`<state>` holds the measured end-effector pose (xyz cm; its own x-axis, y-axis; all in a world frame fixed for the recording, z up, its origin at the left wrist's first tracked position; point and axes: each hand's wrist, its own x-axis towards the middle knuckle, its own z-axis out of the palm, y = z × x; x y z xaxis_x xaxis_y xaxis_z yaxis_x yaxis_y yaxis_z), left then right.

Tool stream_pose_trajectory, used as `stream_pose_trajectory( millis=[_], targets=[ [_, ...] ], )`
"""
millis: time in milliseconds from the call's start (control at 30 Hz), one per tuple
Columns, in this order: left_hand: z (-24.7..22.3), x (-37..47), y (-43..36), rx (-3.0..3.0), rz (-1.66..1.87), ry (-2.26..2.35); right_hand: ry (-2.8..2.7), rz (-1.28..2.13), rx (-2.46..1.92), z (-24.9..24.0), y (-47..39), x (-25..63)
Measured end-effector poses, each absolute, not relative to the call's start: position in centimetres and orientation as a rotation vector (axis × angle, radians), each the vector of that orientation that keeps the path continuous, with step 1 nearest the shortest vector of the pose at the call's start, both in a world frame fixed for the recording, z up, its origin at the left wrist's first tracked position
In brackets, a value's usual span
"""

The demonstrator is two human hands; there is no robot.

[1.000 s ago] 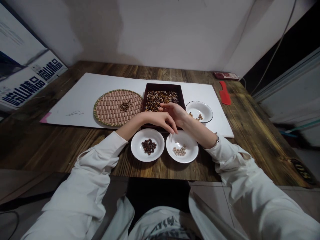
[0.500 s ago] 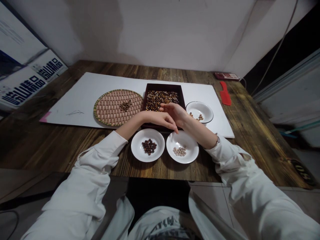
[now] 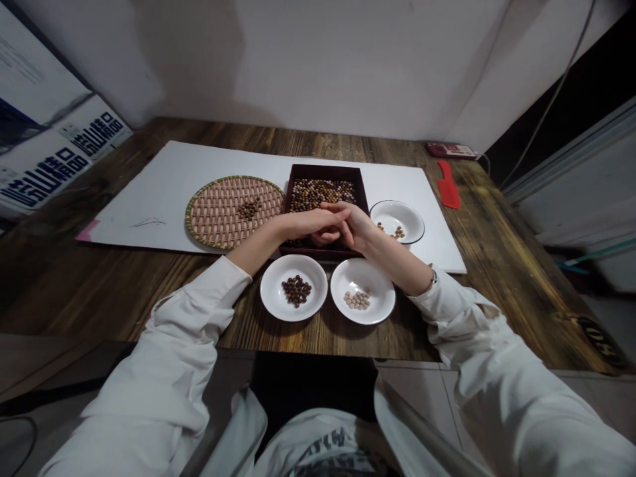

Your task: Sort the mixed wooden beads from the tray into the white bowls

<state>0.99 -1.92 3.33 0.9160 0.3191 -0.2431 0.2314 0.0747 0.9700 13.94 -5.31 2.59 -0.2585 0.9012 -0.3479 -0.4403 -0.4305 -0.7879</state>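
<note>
"One square tray (image 3: 325, 172): contents?"
"Mixed round beads (image 3: 322, 191)."
"Left hand (image 3: 311, 222), right hand (image 3: 360, 226)?"
"Together over the square tray's near half; whether gripping, cannot tell. Woven mat (image 3: 213, 212) left of tray."

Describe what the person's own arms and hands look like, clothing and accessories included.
Both arms wear loose, pale, off-white sleeves, the left sleeve and right sleeve wrinkled and pushed up the forearms. The left hand and right hand wear no gloves. A narrow, metallic-looking band circles the right wrist.
</note>
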Motion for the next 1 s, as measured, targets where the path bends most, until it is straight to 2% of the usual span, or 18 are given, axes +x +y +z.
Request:
stream_pose_trajectory(
  millis=[500, 1000],
  targets=[
    [3.2, 0.9, -1.2, 1.123, 0.083, 0.52, -0.609, 1.805, -1.11, 4.2, -6.3, 13.3],
    [3.5, 0.8, -1.2, 1.143, 0.055, 0.464, -0.733, 1.808, -1.199, 4.0, -6.1, 14.0]
  ],
)
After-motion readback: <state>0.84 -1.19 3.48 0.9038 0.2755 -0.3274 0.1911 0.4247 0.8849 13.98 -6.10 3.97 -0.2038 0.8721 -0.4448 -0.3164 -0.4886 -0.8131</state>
